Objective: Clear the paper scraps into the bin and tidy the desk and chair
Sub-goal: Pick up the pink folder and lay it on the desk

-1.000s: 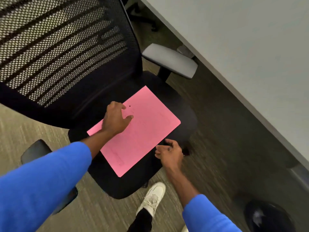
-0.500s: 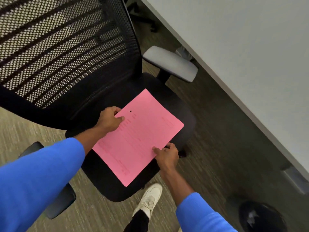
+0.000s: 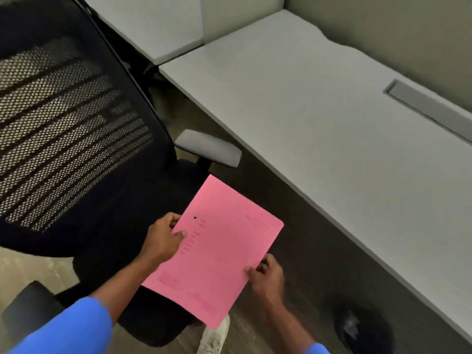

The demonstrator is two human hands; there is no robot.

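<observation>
A pink folder (image 3: 219,254) is held flat in the air, over the front right corner of the black chair seat (image 3: 122,226) and the floor. My left hand (image 3: 162,240) grips its left edge, thumb on top. My right hand (image 3: 267,275) pinches its lower right edge. The mesh-backed office chair (image 3: 63,129) fills the left of the view. The grey desk (image 3: 332,139) runs along the right. A dark bin (image 3: 362,330) with something pale inside stands on the floor under the desk edge at lower right.
The chair's grey armrest (image 3: 208,148) juts toward the desk edge. A second black armrest (image 3: 28,307) shows at lower left. A grey cable slot (image 3: 429,106) sits in the desk top. My white shoe (image 3: 214,338) is on the floor below the folder.
Both hands have taken hold of the pink folder and lifted it off the chair seat, moving it right toward the desk. The view has tilted up, showing more of the desk.
</observation>
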